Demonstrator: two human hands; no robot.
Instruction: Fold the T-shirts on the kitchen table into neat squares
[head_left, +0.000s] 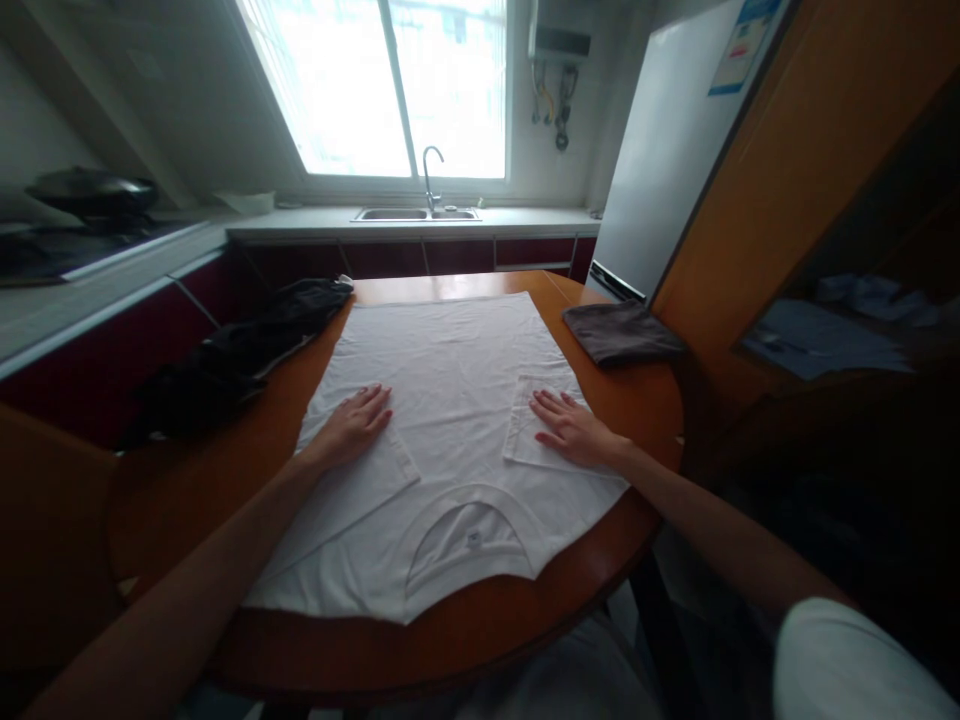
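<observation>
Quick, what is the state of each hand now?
Left hand: open, flat on the white T-shirt, holding nothing.
Right hand: open, flat on the folded-in sleeve, holding nothing.

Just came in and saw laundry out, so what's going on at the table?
A person has a white T-shirt spread flat on the round wooden table, collar nearest them. The left hand and right hand press flat on its folded-in sleeves. Dark clothes lie left, a folded brown cloth right.
</observation>
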